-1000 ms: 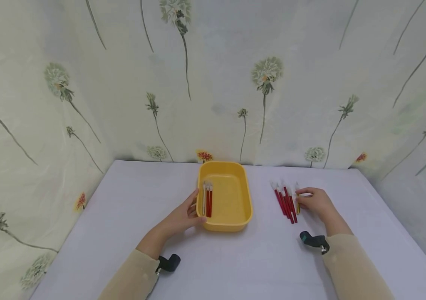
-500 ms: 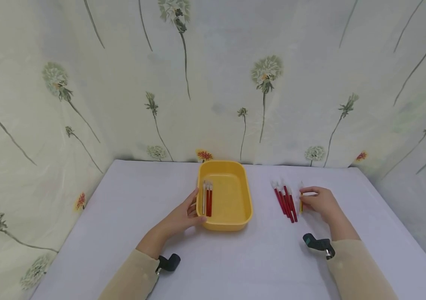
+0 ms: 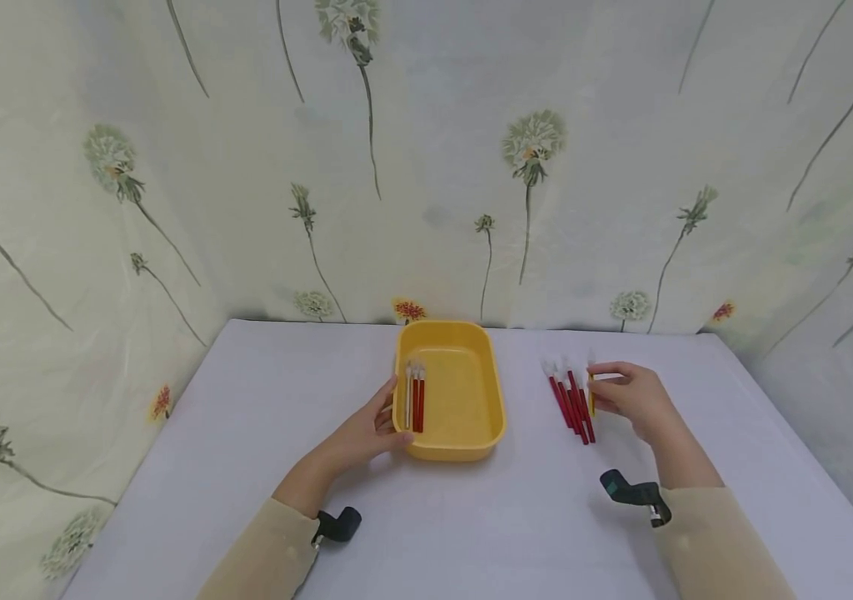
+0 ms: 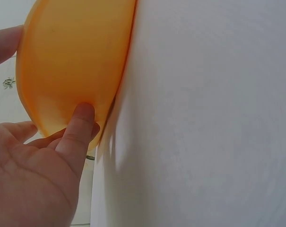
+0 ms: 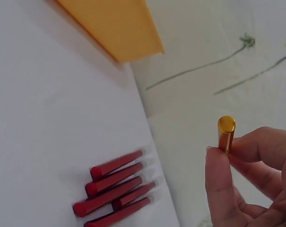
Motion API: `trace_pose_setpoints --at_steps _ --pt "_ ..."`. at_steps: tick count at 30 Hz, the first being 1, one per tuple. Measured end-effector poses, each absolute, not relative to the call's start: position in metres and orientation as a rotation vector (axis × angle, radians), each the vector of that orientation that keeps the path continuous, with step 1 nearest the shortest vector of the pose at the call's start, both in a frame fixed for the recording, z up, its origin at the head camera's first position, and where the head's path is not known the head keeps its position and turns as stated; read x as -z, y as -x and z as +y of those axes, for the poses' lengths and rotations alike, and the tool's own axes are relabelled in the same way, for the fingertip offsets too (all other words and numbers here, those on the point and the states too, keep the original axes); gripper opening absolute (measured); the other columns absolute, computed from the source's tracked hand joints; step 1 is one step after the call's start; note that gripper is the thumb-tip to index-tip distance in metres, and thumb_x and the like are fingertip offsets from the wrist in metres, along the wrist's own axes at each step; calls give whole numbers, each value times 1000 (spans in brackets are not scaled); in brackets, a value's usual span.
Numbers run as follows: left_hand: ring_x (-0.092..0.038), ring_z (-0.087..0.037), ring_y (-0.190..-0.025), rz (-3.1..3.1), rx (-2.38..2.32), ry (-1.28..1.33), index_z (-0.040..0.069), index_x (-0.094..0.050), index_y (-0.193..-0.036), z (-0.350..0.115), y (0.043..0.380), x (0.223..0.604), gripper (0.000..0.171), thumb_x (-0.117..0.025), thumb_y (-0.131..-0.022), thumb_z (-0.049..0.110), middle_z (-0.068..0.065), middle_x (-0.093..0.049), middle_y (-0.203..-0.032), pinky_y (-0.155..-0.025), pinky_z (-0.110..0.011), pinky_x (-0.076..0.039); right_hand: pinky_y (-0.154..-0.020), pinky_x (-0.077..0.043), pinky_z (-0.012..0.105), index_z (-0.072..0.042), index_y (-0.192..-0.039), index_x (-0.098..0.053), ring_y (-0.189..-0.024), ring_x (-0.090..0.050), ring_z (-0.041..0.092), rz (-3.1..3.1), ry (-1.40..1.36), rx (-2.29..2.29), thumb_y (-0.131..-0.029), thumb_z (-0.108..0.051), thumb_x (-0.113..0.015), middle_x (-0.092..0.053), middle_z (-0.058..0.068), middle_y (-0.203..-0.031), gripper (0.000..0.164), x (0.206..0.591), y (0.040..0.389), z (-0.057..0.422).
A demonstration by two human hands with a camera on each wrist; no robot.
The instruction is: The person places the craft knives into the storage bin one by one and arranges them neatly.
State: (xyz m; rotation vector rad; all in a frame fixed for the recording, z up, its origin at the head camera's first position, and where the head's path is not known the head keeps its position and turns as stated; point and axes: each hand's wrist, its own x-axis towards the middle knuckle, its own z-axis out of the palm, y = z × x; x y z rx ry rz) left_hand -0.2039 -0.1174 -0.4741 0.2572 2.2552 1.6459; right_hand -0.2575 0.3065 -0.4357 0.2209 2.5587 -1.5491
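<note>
My left hand (image 3: 362, 433) grips the yellow plastic tray (image 3: 464, 454) at its near left corner, fingers along the left wall and thumb at the front. In the left wrist view, fingertips (image 4: 84, 113) press the tray's outer wall. Between thumb and forefinger my right hand (image 3: 632, 400) pinches a slim gold pen-like stick (image 5: 226, 132), its flat gold end towards the wrist camera. Just left of that hand lies a loose bunch of several red sticks (image 3: 571, 408) with clear tips. Inside the tray, along its left wall, rest a whitish stick (image 3: 407, 400) and two red sticks (image 3: 419, 404).
A white cloth (image 3: 486, 533) covers the table. Behind it hangs a dandelion-print backdrop (image 3: 426, 167), right at the table's far edge. White table surface separates the tray from the red bunch. Each wrist wears a small black camera (image 3: 632, 490).
My right hand has drawn the gold stick slightly away from the red bunch, then raised it and brought it back leftwards. The left hand and the tray stay in place.
</note>
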Motion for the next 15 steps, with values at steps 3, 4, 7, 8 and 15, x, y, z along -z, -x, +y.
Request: trace_pose_setpoints --at_steps 3,4,7,8,15 --pt "-35 -27 -146 2257 -1643 -255 25 -10 -163 -118 205 475 105 -81 -86 35 -10 -25 -164 -115 -44 -34 -80 -59 26 4 -141 -49 -86 -68 10 2549 -183 1571 -99 -20 -65 -56 27 -129 51 430 255 298" --pt "-35 -27 -146 2262 -1639 -255 26 -10 -163 -118 205 476 105 -81 -86 35 -10 -25 -164 -115 -44 -34 -80 -59 26 4 -141 -50 -86 -68 11 2550 -174 1573 -99 -20 -65 -57 26 -128 50 429 254 296" --pt "-35 -28 -146 2262 -1639 -255 26 -10 -163 -118 206 477 105 -81 -86 35 -11 -26 -164 -115 -44 -34 -80 -59 27 3 -140 -51 -87 -68 12 2557 -138 1577 -99 -20 -64 -59 25 -125 48 423 251 288" --pt "-35 -28 -146 2261 -1639 -254 26 -10 -163 -118 206 477 105 -81 -86 35 -11 -26 -164 -115 -44 -34 -80 -59 27 2 -140 -51 -87 -68 12 2558 -126 1580 -100 -19 -64 -59 25 -124 47 421 250 286" --pt "-35 -28 -146 2258 -1638 -251 25 -10 -163 -118 207 478 105 -81 -86 35 -10 -26 -163 -115 -44 -34 -81 -60 29 0 -136 -56 -91 -68 17 2554 -91 1597 -99 -18 -64 -60 25 -124 42 408 244 263"
